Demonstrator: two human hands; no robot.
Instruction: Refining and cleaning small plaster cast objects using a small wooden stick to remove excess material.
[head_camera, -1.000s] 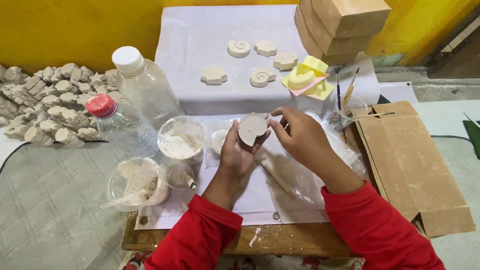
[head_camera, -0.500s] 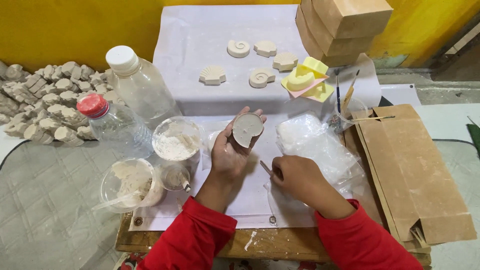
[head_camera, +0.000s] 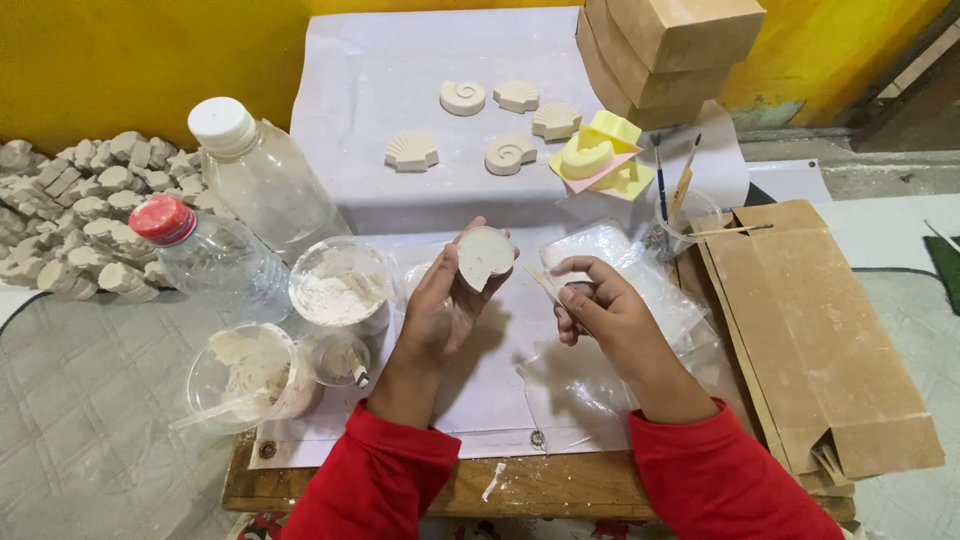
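My left hand holds up a round plaster shell casting, flat back facing me, above the white sheet. My right hand is just right of it, fingers closed on a thin wooden stick whose tip points toward the casting. Both sleeves are red. Several finished shell castings lie further back on the sheet, including a spiral one. A clear plastic bag lies under my right hand.
Two plastic bottles and cups of white plaster stand at left, beside a pile of small castings. Yellow moulds, a cup of brushes and cardboard boxes sit at back right. A flattened carton lies right.
My right hand dropped away from the casting toward the table edge, then rose back beside it with the stick. My left hand kept the casting raised.
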